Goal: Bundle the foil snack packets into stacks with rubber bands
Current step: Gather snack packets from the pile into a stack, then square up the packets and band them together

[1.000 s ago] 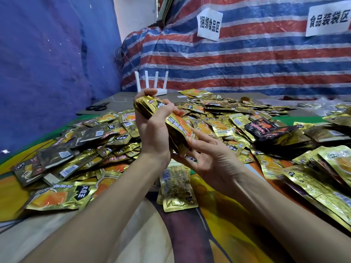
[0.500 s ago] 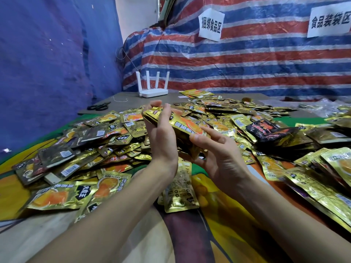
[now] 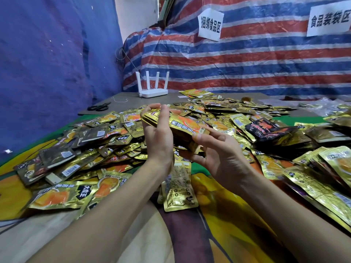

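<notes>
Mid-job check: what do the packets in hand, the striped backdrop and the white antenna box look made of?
The packet stack looks like metallised foil film: glossy gold, crinkled highlights. The striped backdrop is probably woven plastic tarpaulin: slight sheen, creases. The antenna box seems hard plastic: smooth, matte white.

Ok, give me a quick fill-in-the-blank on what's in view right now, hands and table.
The left hand and right hand together hold one stack of packets, whose foil is mostly ____ in colour.
The white router has ____ antennas.
The scissors lie to the ____ of the router.
Missing words: gold; four; left.
</notes>
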`<state>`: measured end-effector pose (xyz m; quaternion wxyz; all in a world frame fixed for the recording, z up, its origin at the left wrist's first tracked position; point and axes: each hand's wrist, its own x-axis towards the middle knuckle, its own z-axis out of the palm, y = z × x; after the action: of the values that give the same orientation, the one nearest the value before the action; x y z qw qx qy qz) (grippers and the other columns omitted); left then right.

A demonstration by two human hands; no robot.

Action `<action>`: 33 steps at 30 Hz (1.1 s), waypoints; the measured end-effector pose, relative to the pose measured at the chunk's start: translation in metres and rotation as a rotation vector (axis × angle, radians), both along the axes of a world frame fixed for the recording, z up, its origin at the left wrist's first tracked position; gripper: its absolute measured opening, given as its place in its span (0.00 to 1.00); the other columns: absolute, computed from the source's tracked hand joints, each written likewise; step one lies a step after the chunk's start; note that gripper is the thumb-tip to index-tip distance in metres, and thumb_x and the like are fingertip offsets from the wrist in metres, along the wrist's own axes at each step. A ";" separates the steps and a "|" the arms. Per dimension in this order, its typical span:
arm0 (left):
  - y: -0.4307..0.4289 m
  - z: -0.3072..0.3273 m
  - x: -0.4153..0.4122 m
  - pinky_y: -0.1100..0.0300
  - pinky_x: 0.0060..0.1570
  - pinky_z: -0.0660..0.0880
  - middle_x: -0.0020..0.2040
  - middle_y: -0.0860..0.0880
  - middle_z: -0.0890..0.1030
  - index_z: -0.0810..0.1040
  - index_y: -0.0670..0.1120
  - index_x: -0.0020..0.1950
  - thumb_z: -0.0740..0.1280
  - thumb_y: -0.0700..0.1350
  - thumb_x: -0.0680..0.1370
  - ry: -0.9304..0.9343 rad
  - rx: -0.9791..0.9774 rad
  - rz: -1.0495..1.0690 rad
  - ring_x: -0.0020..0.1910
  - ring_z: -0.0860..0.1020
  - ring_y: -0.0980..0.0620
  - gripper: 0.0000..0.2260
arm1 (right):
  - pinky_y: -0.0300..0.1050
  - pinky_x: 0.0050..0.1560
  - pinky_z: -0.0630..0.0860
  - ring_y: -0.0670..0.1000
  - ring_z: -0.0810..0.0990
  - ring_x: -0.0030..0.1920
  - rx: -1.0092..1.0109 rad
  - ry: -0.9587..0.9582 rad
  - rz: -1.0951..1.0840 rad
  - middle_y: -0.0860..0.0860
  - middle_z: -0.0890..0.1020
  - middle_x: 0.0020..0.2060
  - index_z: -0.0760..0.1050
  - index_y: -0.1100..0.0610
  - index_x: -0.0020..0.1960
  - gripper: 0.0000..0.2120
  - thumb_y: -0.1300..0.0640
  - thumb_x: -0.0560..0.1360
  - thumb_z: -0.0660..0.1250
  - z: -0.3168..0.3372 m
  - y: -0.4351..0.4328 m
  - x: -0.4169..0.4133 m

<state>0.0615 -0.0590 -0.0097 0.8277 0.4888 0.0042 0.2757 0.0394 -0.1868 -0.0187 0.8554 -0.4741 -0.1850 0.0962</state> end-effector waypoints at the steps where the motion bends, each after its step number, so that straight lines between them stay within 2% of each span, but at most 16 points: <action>1: 0.000 0.000 0.000 0.39 0.51 0.80 0.52 0.36 0.84 0.71 0.35 0.67 0.64 0.51 0.83 0.004 -0.013 -0.001 0.52 0.82 0.33 0.21 | 0.56 0.47 0.83 0.58 0.83 0.57 -0.013 -0.006 0.004 0.64 0.82 0.57 0.75 0.71 0.62 0.26 0.64 0.66 0.74 0.000 0.000 0.000; 3: -0.001 0.000 -0.002 0.35 0.55 0.78 0.52 0.37 0.84 0.70 0.35 0.68 0.65 0.50 0.83 0.003 -0.024 0.007 0.53 0.82 0.33 0.21 | 0.58 0.47 0.83 0.59 0.83 0.57 -0.031 -0.015 -0.016 0.65 0.82 0.58 0.76 0.69 0.61 0.24 0.65 0.66 0.74 0.000 0.001 -0.001; 6: -0.009 -0.003 -0.004 0.32 0.58 0.75 0.57 0.33 0.81 0.69 0.37 0.68 0.65 0.50 0.83 -0.024 -0.018 -0.005 0.57 0.79 0.31 0.21 | 0.54 0.43 0.83 0.59 0.85 0.51 -0.017 -0.039 -0.083 0.62 0.84 0.52 0.76 0.65 0.58 0.23 0.65 0.65 0.76 -0.001 0.003 -0.001; 9: -0.015 -0.009 -0.005 0.33 0.58 0.77 0.57 0.33 0.81 0.68 0.38 0.69 0.67 0.49 0.81 -0.018 -0.021 -0.099 0.56 0.80 0.31 0.22 | 0.55 0.44 0.85 0.58 0.86 0.49 -0.032 -0.054 -0.164 0.58 0.86 0.49 0.74 0.62 0.61 0.27 0.63 0.63 0.77 0.000 0.001 -0.002; 11: -0.015 -0.014 -0.003 0.36 0.54 0.79 0.55 0.35 0.83 0.71 0.41 0.67 0.69 0.48 0.80 -0.003 -0.031 -0.182 0.51 0.83 0.36 0.19 | 0.60 0.49 0.84 0.60 0.86 0.50 -0.087 -0.048 -0.217 0.59 0.86 0.51 0.73 0.61 0.63 0.32 0.63 0.61 0.78 0.002 -0.002 -0.002; 13: -0.014 -0.017 -0.002 0.42 0.45 0.81 0.49 0.41 0.85 0.73 0.49 0.61 0.69 0.46 0.80 0.002 -0.041 -0.230 0.45 0.84 0.40 0.11 | 0.61 0.50 0.84 0.61 0.86 0.50 -0.132 -0.049 -0.246 0.60 0.85 0.52 0.73 0.60 0.63 0.34 0.63 0.59 0.78 0.005 -0.006 -0.001; 16: -0.015 -0.017 0.000 0.46 0.41 0.81 0.47 0.44 0.85 0.72 0.51 0.59 0.69 0.44 0.80 -0.003 -0.041 -0.229 0.43 0.84 0.43 0.11 | 0.50 0.38 0.84 0.58 0.87 0.44 -0.125 -0.037 -0.232 0.57 0.87 0.46 0.75 0.61 0.61 0.32 0.65 0.57 0.77 0.007 -0.010 0.003; 19: -0.015 -0.016 -0.001 0.49 0.38 0.81 0.46 0.42 0.85 0.72 0.50 0.60 0.69 0.42 0.79 0.006 -0.124 -0.228 0.41 0.84 0.43 0.11 | 0.47 0.40 0.83 0.57 0.86 0.45 -0.151 -0.048 -0.191 0.60 0.86 0.48 0.78 0.66 0.58 0.28 0.65 0.59 0.77 0.005 -0.010 0.006; 21: -0.016 -0.016 -0.003 0.49 0.40 0.82 0.49 0.40 0.83 0.72 0.50 0.60 0.69 0.42 0.79 0.049 -0.176 -0.255 0.44 0.83 0.42 0.11 | 0.47 0.44 0.84 0.57 0.86 0.46 -0.190 -0.058 -0.189 0.61 0.86 0.50 0.80 0.64 0.56 0.25 0.61 0.60 0.78 0.005 -0.009 0.007; 24: -0.016 -0.015 -0.004 0.47 0.44 0.82 0.57 0.38 0.82 0.73 0.48 0.57 0.68 0.45 0.80 0.098 -0.211 -0.297 0.51 0.83 0.39 0.08 | 0.42 0.36 0.75 0.51 0.83 0.43 -0.260 -0.050 -0.249 0.54 0.86 0.47 0.80 0.56 0.58 0.25 0.50 0.63 0.75 0.006 -0.007 0.010; 26: -0.016 -0.015 -0.003 0.45 0.45 0.82 0.61 0.36 0.81 0.74 0.46 0.61 0.69 0.45 0.79 0.101 -0.192 -0.280 0.54 0.83 0.37 0.12 | 0.43 0.35 0.70 0.50 0.80 0.39 -0.244 0.017 -0.214 0.53 0.84 0.43 0.81 0.56 0.52 0.19 0.47 0.65 0.72 0.004 -0.009 0.013; 29: -0.012 -0.015 -0.001 0.51 0.40 0.81 0.58 0.37 0.82 0.74 0.46 0.62 0.69 0.45 0.80 0.071 -0.105 -0.247 0.49 0.84 0.40 0.12 | 0.43 0.32 0.76 0.51 0.82 0.35 -0.203 0.173 -0.063 0.53 0.84 0.39 0.82 0.55 0.44 0.10 0.50 0.67 0.71 0.002 -0.015 0.017; 31: -0.008 -0.015 0.000 0.47 0.46 0.82 0.52 0.40 0.85 0.70 0.42 0.66 0.67 0.44 0.81 0.037 0.013 -0.223 0.49 0.84 0.40 0.16 | 0.44 0.35 0.79 0.54 0.84 0.38 -0.207 0.246 0.010 0.54 0.85 0.41 0.81 0.61 0.48 0.14 0.57 0.64 0.71 0.001 -0.021 0.020; 33: -0.003 -0.015 0.001 0.42 0.52 0.80 0.48 0.41 0.86 0.69 0.42 0.65 0.65 0.44 0.82 -0.004 0.123 -0.205 0.51 0.84 0.39 0.14 | 0.45 0.43 0.76 0.57 0.81 0.46 -0.254 0.276 0.051 0.56 0.84 0.46 0.81 0.65 0.55 0.21 0.62 0.63 0.72 0.001 -0.026 0.023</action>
<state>0.0624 -0.0621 -0.0244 0.8199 0.5361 -0.0644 0.1903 0.0621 -0.2130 -0.0181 0.8031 -0.5560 -0.0643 0.2044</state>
